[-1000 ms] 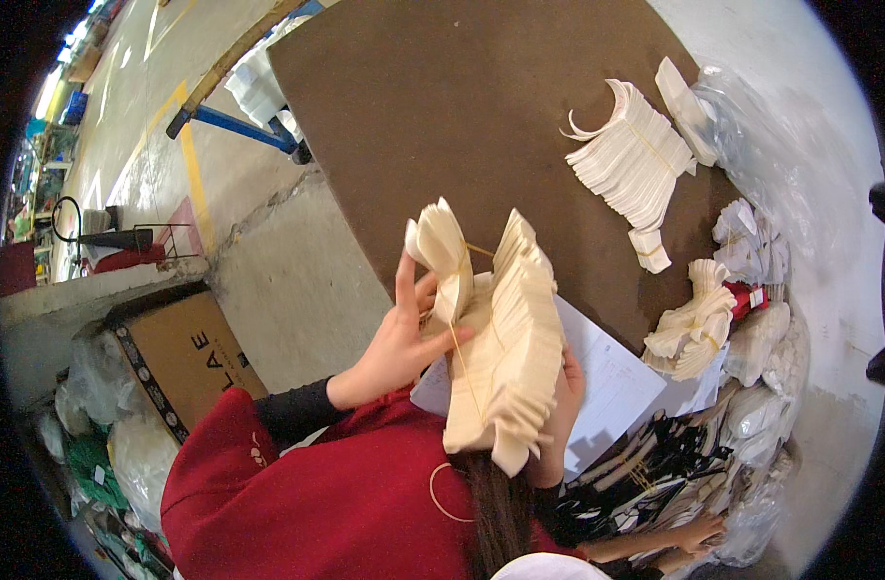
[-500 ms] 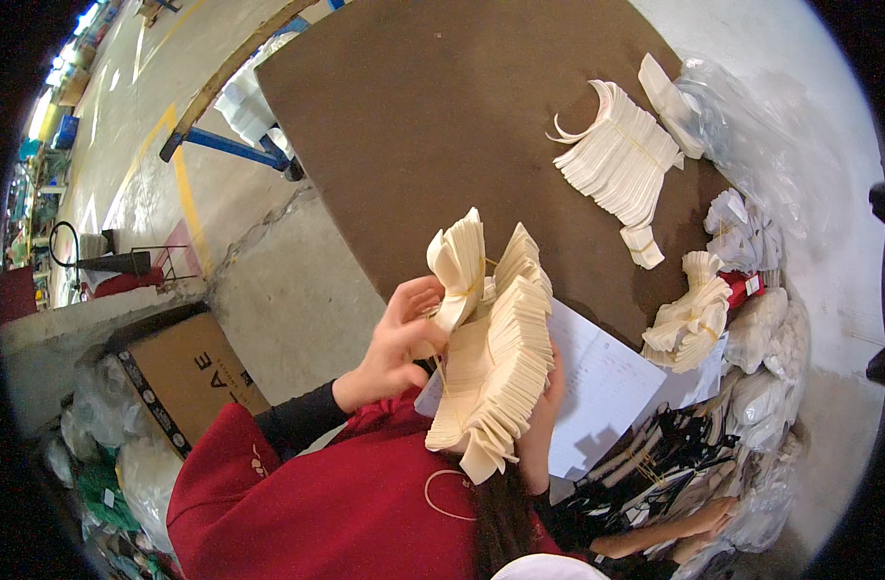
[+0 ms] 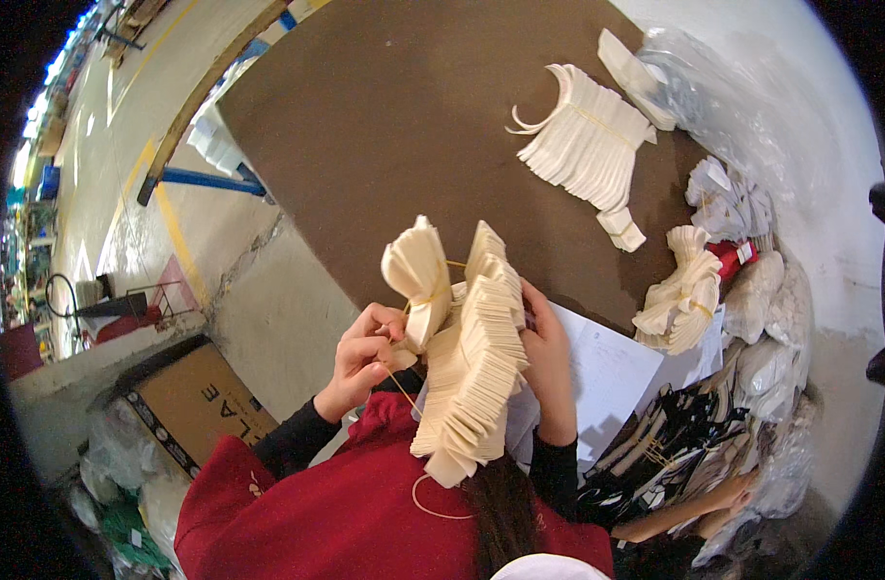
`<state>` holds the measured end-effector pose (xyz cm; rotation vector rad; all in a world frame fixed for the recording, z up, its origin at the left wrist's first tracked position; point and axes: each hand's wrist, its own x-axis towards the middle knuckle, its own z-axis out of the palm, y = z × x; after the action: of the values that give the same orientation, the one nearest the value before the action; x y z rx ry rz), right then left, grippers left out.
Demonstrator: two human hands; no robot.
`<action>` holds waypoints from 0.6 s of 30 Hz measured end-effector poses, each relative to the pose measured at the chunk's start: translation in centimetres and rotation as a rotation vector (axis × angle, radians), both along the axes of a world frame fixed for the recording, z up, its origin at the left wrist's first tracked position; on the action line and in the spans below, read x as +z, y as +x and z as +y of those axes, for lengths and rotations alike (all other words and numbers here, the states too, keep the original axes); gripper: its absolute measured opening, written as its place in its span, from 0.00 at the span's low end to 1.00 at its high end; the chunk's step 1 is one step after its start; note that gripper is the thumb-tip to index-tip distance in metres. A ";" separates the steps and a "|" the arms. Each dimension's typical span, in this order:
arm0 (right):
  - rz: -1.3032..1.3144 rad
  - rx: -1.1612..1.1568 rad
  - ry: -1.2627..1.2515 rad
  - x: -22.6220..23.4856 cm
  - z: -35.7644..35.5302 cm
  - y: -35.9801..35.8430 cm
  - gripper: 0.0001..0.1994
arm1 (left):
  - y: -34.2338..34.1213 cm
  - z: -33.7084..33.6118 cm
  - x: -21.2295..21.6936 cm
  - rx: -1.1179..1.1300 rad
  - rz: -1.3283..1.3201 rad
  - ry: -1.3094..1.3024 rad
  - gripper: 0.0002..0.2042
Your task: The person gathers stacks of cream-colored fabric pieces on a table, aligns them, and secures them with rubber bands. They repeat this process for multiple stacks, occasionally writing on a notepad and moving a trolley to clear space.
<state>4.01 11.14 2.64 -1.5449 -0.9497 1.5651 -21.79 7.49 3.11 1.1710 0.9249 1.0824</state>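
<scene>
In front of my chest is a long bundle of cream fabric pieces (image 3: 476, 358), stacked on edge like pleats. My right hand (image 3: 551, 358) grips it along its right side, the fingertips partly hidden behind it. A smaller cream bundle (image 3: 418, 275), tied at its middle, stands against its left side. Beside that, my left hand (image 3: 357, 362) is closed in a pinch on a thin yellow rubber band (image 3: 404, 394), which stretches down toward the long bundle. More yellow band shows between the two bundles near their tops.
On the brown table (image 3: 404, 126) lie more cream bundles (image 3: 583, 135). White papers (image 3: 607, 362) are under my right arm. Dark fabric bundles (image 3: 646, 449), another person's hand (image 3: 728, 493) and clear plastic bags (image 3: 723, 97) are at the right. A cardboard box (image 3: 206, 396) stands lower left.
My left hand has gone from spread fingers to a pinch, pulling the rubber band out taut to the left. My right hand shows more, along the bundle's right side. The view has shifted slightly.
</scene>
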 end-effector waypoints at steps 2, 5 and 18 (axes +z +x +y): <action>0.168 0.038 -0.083 -0.2 1.1 0.7 0.34 | 0.1 -0.3 -0.8 0.025 0.009 0.013 0.26; 0.156 0.030 -0.193 0.9 1.7 1.0 0.37 | -0.2 -0.9 -1.2 0.032 0.096 0.014 0.28; 0.005 0.252 0.295 1.2 -9.6 2.5 0.46 | -0.3 -1.5 -0.9 -0.168 0.326 0.384 0.35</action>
<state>6.55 1.58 3.84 -1.2521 -1.3477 1.5137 -22.08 5.98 2.19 1.7498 0.8667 0.9729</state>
